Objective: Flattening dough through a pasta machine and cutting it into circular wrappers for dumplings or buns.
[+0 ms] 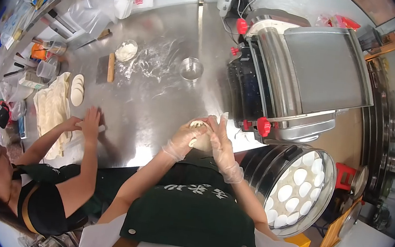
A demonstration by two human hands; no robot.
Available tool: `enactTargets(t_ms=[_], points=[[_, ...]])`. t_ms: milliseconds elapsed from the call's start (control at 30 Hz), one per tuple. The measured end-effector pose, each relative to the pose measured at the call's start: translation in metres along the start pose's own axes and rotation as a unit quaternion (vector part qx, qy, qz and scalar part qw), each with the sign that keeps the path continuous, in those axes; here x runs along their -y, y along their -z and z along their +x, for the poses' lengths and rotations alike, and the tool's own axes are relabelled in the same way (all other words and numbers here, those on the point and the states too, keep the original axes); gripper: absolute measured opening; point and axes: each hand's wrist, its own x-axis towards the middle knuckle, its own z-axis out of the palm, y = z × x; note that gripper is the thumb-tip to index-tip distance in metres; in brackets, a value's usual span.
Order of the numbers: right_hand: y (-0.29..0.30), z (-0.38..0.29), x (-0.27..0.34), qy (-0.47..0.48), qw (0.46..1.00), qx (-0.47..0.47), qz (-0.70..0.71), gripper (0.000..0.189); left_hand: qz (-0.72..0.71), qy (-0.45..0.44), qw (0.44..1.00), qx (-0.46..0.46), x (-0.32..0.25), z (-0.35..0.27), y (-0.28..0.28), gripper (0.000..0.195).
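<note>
Both my hands wear clear plastic gloves and meet above the steel table's near edge. My left hand [185,137] is closed around a pale piece of dough [203,142], with its thumb against the top. My right hand [221,145] touches the dough's right side, its fingers stretched upward. The dough's underside is partly hidden by the fingers. Away from me on the steel table [129,104] stand a small metal bowl [191,69] and a bowl of white flour or dough [126,50], beside a dough scraper with a wooden handle [111,67].
A dough sheeter [322,68] stands at the right. Below it, a round steamer [328,199] holds many white dough pieces. At the left, a co-worker [42,182] works near a cloth [52,113] and several stacked dough rounds [77,90]. Containers line the left wall.
</note>
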Motion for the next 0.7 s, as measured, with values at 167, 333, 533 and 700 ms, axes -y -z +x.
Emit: enactTargets(t_ms=[167,333,533,700], points=[[0.020,-0.028,-0.038,-0.107,0.962,-0.150,0.203,0.057,-0.035,-0.028,0.999,0.021,0.003,0.005,0.005,0.032],[0.086,-0.044,-0.082,-0.170,0.829,-0.473,0.244,0.052,-0.038,-0.005,0.999,0.012,-0.005,0.012,0.023,0.024],[0.139,0.004,-0.098,-0.229,0.847,-0.472,0.083,0.039,-0.048,0.010,0.999,-0.011,-0.015,0.020,0.024,0.021],[0.147,0.004,-0.125,-0.185,0.831,-0.522,0.045,0.035,-0.037,0.007,0.999,-0.023,-0.024,0.014,0.022,0.020]])
